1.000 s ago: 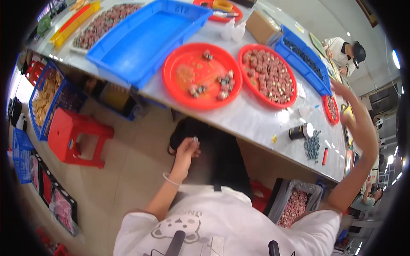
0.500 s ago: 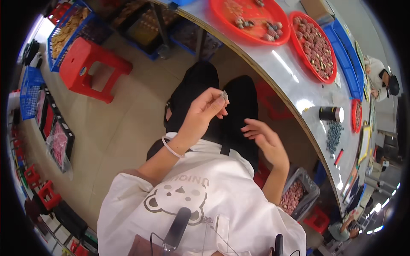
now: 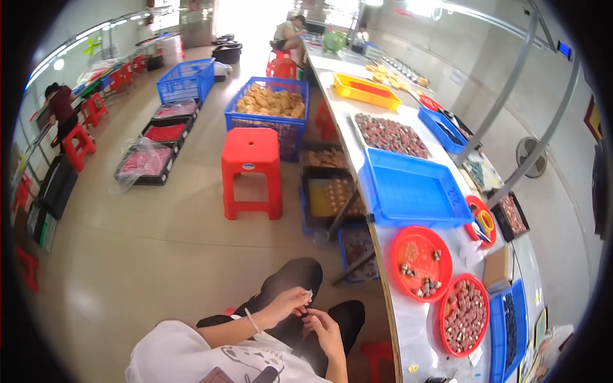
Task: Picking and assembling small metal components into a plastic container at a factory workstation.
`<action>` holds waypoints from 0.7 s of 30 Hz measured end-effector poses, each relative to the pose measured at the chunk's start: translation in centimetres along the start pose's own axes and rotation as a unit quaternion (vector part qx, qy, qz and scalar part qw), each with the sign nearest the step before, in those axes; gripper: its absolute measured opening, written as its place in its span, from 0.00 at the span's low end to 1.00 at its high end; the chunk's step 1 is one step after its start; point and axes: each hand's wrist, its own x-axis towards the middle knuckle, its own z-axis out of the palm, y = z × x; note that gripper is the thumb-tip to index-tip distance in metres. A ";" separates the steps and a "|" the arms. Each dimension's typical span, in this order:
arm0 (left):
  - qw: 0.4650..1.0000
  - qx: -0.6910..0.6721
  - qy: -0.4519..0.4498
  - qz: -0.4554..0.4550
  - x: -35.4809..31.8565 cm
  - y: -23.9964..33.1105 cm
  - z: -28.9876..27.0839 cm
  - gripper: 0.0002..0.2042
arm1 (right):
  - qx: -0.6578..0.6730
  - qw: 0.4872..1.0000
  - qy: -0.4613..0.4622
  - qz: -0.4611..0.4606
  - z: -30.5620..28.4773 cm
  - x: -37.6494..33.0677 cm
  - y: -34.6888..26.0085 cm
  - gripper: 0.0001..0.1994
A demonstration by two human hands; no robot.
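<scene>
Above my dark-trousered lap, my left hand (image 3: pixel 288 306) is closed in a pinch on a small pale grey-white piece (image 3: pixel 310 295), too small to make out its kind. My right hand (image 3: pixel 325 330) is right beside it, its bent fingers drawn together at the left fingertips. Whatever the right fingers grip is hidden. On the table to my right, the nearest things are a round red tray (image 3: pixel 397 246) with a few clusters of small dark-and-pale balls, and a second round red tray (image 3: pixel 486 319) full of pinkish-brown pieces.
The long white table (image 3: pixel 408 325) runs along my right, bearing a large blue tray (image 3: pixel 415 185) and a yellow tray (image 3: pixel 367 89). A red stool (image 3: pixel 251 143) stands ahead, before a blue crate (image 3: pixel 233 118) of tan pieces. Black trays (image 3: pixel 156 182) line the floor at left. A person (image 3: pixel 290 35) sits far off.
My view has swung up and leftward, showing more of the room. My right hand, apart with fingers spread before, has come up to my left hand. The left keeps its pinch.
</scene>
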 end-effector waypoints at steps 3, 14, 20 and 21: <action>0.997 -0.068 0.033 0.008 -1.2 -0.8 0.3 0.09 | -0.027 0.999 -0.036 0.021 -1.0 0.9 0.8 0.13; 0.990 -0.107 0.090 -0.018 -1.0 -4.2 -1.7 0.09 | -0.045 0.999 -0.028 0.010 -1.5 6.0 1.2 0.12; 0.990 -0.115 0.021 -0.073 4.0 -4.5 -3.4 0.10 | -0.020 0.991 0.131 0.029 -2.1 8.5 1.4 0.11; 0.988 -0.119 0.029 -0.092 4.8 -4.5 -3.7 0.10 | 0.052 0.987 0.143 0.047 -1.6 9.0 1.3 0.13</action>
